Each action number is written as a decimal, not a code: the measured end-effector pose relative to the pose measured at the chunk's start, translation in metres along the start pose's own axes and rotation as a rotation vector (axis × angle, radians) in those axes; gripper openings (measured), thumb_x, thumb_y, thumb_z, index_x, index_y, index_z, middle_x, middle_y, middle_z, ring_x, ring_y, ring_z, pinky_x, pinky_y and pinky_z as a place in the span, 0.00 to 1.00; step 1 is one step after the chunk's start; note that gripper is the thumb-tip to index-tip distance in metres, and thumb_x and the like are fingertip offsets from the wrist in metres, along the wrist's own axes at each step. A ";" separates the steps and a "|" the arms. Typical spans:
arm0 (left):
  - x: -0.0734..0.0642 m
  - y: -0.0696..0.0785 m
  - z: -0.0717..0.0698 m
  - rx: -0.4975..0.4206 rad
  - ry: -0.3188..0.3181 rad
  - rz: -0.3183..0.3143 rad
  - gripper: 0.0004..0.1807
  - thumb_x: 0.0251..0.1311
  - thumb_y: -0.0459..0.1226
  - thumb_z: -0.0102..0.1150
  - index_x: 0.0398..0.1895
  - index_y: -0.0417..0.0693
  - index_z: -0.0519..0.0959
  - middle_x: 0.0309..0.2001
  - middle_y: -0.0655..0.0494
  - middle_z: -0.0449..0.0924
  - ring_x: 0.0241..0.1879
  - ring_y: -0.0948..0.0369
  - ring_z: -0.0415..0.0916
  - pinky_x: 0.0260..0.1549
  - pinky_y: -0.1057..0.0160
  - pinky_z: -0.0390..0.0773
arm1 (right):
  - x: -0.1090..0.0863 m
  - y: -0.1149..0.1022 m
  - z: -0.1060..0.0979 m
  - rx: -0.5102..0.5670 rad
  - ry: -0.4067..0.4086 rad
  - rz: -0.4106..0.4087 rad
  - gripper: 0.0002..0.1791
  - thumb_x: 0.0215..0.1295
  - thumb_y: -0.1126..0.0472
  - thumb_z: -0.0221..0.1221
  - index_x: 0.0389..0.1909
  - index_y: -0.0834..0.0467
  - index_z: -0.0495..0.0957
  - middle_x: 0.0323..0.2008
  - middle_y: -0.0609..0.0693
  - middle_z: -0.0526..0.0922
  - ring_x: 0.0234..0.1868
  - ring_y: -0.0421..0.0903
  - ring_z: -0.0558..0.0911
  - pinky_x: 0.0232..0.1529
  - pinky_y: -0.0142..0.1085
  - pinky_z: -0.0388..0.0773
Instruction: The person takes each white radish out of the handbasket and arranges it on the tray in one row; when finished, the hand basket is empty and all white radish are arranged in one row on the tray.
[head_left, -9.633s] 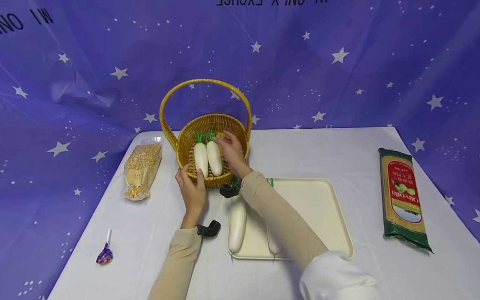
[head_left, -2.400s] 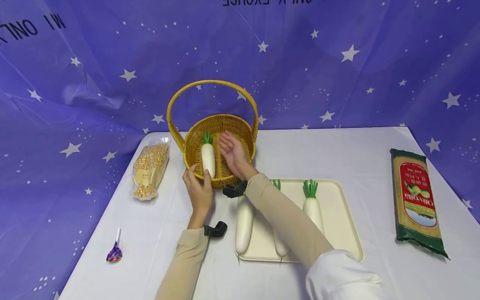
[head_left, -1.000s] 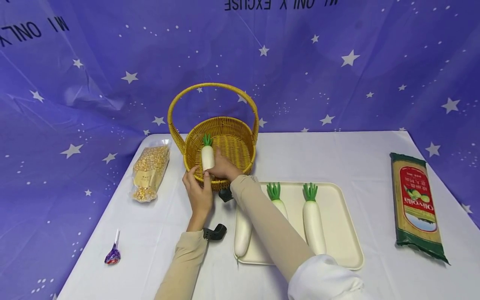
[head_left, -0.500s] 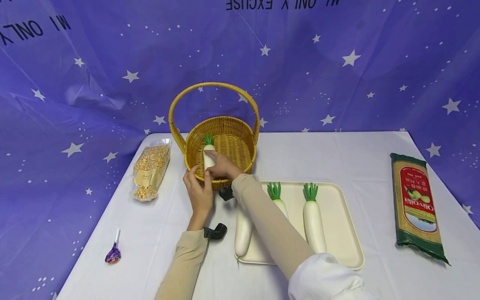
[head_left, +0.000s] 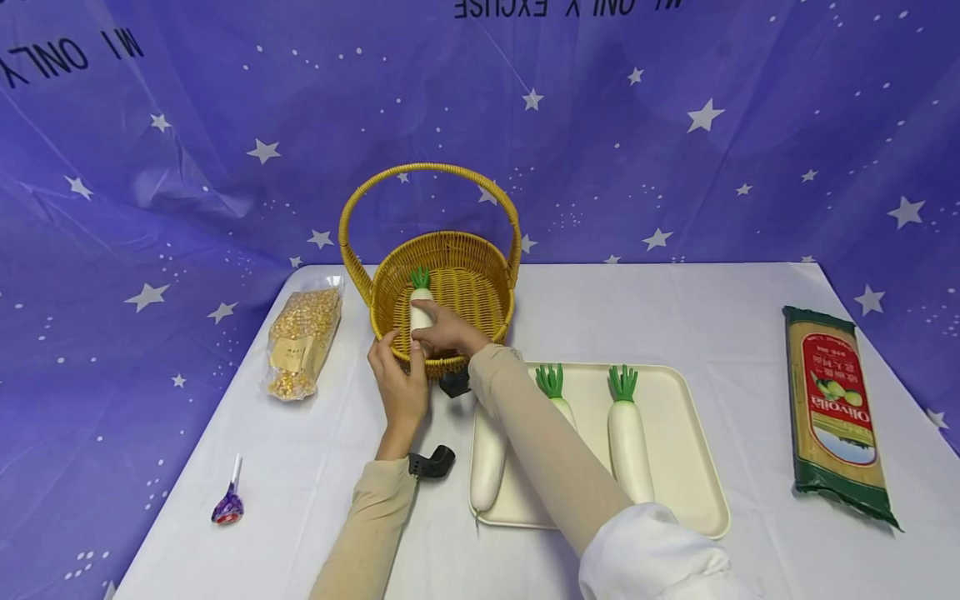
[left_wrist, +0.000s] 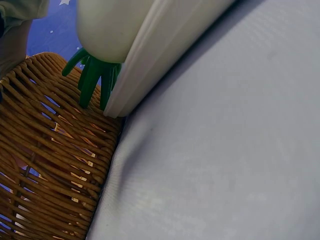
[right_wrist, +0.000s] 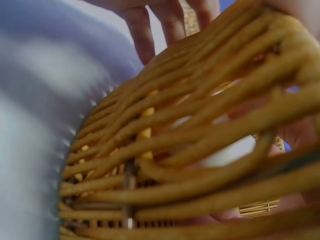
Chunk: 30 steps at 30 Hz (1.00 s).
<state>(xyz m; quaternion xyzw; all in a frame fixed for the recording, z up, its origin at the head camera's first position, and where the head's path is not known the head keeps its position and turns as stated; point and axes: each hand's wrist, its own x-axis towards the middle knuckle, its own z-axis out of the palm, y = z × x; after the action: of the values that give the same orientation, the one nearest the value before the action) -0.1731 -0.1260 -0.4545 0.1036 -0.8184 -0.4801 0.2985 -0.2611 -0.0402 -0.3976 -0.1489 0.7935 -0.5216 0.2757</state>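
Observation:
A white radish [head_left: 421, 317] with green leaf stubs lies in the yellow wicker basket [head_left: 480, 292]. My right hand [head_left: 450, 329] reaches over the front rim and grips this radish, thumb across its top. At the basket's front left my left hand [head_left: 401, 396] holds the rim; its fingers [right_wrist: 170, 22] show outside the weave in the right wrist view. Right of the basket, a cream tray [head_left: 678, 450] bears a left radish [head_left: 489, 467], a middle radish [head_left: 558, 406] and a right radish [head_left: 630, 450]. My right forearm hides parts of the left two.
A bag of corn kernels [head_left: 303, 342] lies left of the basket, with a lollipop [head_left: 228, 504] nearer the front left. At the far right lies a pack of noodles [head_left: 834, 408]. A purple starred cloth [head_left: 585, 150] hangs behind the white table [head_left: 750, 333].
One of two radishes in the basket went to the tray's right side. My right hand then came back down into the basket and took hold of the other. The left hand stayed at the rim.

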 end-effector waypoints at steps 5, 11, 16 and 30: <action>0.000 0.000 0.000 0.000 -0.014 -0.007 0.23 0.63 0.47 0.44 0.57 0.45 0.63 0.60 0.40 0.55 0.61 0.47 0.58 0.58 0.48 0.60 | -0.001 -0.001 -0.002 0.064 0.014 0.006 0.36 0.59 0.62 0.53 0.68 0.46 0.53 0.57 0.62 0.66 0.32 0.47 0.75 0.29 0.35 0.75; 0.001 0.000 -0.002 0.001 -0.001 -0.009 0.22 0.62 0.46 0.45 0.56 0.46 0.63 0.60 0.40 0.55 0.61 0.47 0.58 0.58 0.48 0.60 | 0.000 -0.003 -0.003 0.215 0.017 -0.016 0.35 0.61 0.62 0.53 0.68 0.45 0.53 0.59 0.63 0.64 0.37 0.49 0.80 0.42 0.45 0.78; 0.000 0.001 0.000 -0.006 -0.010 -0.013 0.23 0.62 0.46 0.45 0.57 0.46 0.63 0.60 0.40 0.54 0.62 0.46 0.57 0.58 0.47 0.59 | -0.004 -0.001 -0.009 0.415 0.049 -0.027 0.33 0.61 0.64 0.52 0.67 0.43 0.55 0.60 0.61 0.62 0.37 0.49 0.79 0.48 0.49 0.75; 0.001 -0.002 0.000 -0.010 -0.003 -0.018 0.23 0.61 0.46 0.46 0.57 0.46 0.63 0.60 0.41 0.55 0.62 0.47 0.57 0.60 0.48 0.58 | -0.036 -0.001 -0.032 0.684 0.038 -0.141 0.32 0.63 0.65 0.48 0.66 0.43 0.54 0.52 0.59 0.65 0.38 0.46 0.77 0.51 0.50 0.71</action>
<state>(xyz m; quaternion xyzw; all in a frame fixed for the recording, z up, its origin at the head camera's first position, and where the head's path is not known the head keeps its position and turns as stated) -0.1741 -0.1277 -0.4558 0.1086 -0.8155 -0.4870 0.2932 -0.2517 0.0019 -0.3765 -0.0925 0.5654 -0.7779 0.2581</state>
